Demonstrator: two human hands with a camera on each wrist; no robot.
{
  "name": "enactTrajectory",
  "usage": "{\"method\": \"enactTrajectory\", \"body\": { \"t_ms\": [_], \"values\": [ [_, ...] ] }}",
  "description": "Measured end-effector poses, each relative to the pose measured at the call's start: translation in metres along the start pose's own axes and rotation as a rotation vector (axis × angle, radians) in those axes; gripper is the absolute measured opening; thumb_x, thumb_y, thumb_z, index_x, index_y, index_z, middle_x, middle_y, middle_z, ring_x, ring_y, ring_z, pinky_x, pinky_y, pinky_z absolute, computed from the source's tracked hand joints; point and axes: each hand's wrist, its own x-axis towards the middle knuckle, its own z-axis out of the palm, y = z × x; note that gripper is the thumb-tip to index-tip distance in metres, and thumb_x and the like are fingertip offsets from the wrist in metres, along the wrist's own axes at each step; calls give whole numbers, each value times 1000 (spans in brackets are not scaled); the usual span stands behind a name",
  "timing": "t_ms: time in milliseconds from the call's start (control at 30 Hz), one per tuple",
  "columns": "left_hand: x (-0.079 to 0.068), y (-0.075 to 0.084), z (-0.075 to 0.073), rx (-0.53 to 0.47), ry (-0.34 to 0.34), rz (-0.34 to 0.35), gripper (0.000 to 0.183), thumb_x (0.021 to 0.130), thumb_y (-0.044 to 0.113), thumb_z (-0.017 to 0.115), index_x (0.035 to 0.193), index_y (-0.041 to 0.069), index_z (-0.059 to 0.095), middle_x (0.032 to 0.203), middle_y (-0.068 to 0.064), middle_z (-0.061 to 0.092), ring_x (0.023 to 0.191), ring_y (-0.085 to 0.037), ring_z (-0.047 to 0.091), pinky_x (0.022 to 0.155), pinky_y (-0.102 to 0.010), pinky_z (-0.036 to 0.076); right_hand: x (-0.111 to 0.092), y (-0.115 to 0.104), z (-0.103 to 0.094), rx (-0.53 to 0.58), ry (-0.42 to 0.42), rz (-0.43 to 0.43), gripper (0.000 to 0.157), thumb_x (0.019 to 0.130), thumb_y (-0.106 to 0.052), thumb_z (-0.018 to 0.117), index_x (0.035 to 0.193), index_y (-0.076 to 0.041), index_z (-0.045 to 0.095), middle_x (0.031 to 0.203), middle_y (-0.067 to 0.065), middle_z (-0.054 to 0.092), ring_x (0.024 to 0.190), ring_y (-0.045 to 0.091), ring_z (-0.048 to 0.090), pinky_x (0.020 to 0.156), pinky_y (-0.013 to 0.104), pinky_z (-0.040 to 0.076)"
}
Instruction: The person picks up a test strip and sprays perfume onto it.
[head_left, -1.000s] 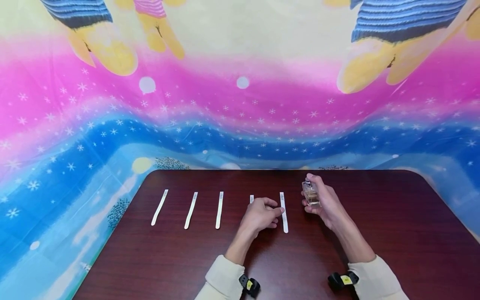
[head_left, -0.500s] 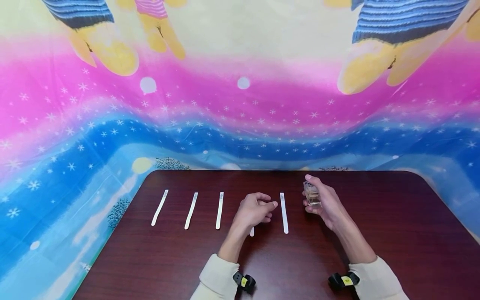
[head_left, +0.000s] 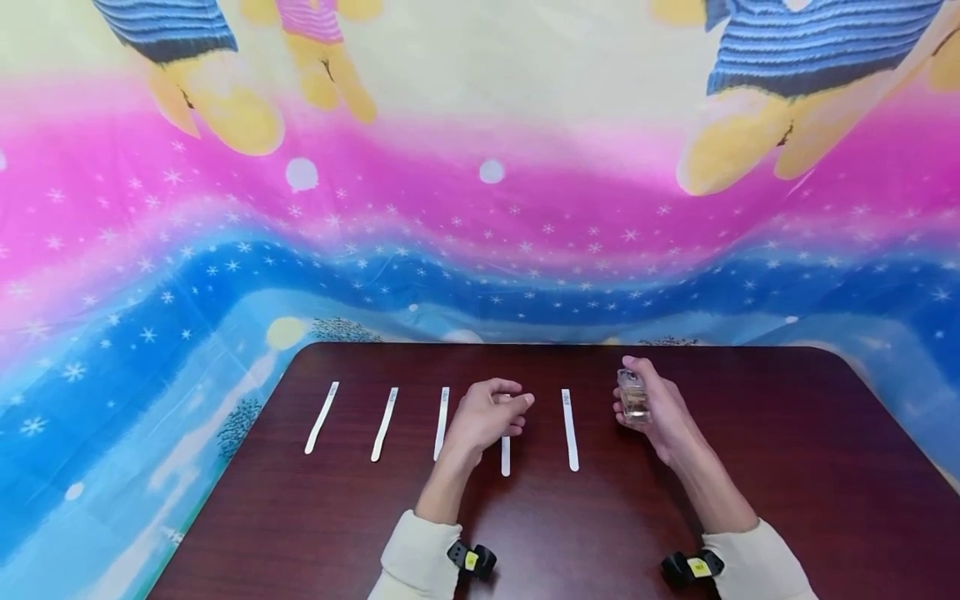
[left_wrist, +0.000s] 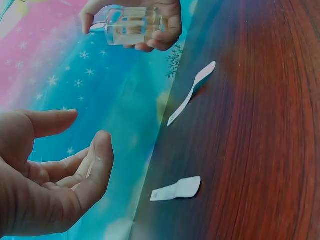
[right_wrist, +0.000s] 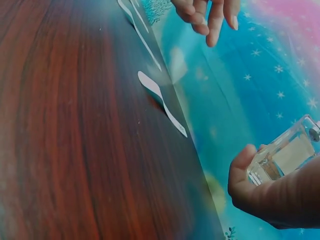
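My right hand [head_left: 663, 412] grips a clear glass perfume bottle [head_left: 633, 396] over the right half of the table, its thumb up at the sprayer top. Pale yellow liquid shows through the glass in the left wrist view, where the bottle [left_wrist: 132, 26] lies sideways. My left hand [head_left: 483, 417] hovers over the strips with fingers loosely bent and nothing between thumb and fingertips. Beneath it, a white paper test strip [head_left: 506, 457] is partly covered. Between the hands lies another test strip [head_left: 570, 429], printed at its far end; the right wrist view shows this strip [right_wrist: 162, 102] bent in a wave.
Farther left lie more white test strips, among them the leftmost strip [head_left: 322, 417], a second strip [head_left: 385, 425] and a third strip [head_left: 442, 412] beside my left hand. The dark red-brown wooden table [head_left: 795, 467] ends at a colourful printed cloth [head_left: 480, 217].
My left hand has moved left, away from the rightmost strip, uncovering the near end of the strip beneath it. My right hand with the perfume bottle has shifted slightly right.
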Motion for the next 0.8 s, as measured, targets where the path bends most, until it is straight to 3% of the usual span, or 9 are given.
{"method": "enactTrajectory", "body": {
  "t_ms": [433, 600, 800],
  "values": [
    [-2, -8, -31, 3, 37, 16, 41, 100, 14, 74, 133, -7, 65, 111, -26, 74, 80, -22, 73, 79, -36, 69, -6, 5, -29, -34, 28, -48, 41, 111, -55, 40, 103, -21, 63, 90, -6, 68, 89, 13, 65, 83, 26, 57],
    [-8, -9, -45, 49, 47, 37, 42, 100, 16, 74, 134, -6, 65, 118, -29, 74, 89, -30, 76, 81, -36, 69, -8, 7, -40, -8, 44, -70, 39, 112, -53, 36, 104, -25, 62, 88, -8, 70, 87, 10, 68, 81, 25, 57],
    [-15, -12, -60, 128, 70, 46, 41, 101, 20, 75, 135, -2, 67, 118, -26, 75, 97, -35, 76, 84, -38, 68, -11, 11, -51, -20, 55, -86, 48, 112, -55, 32, 97, -23, 65, 87, -10, 71, 88, 10, 68, 80, 26, 56]
  ]
}}
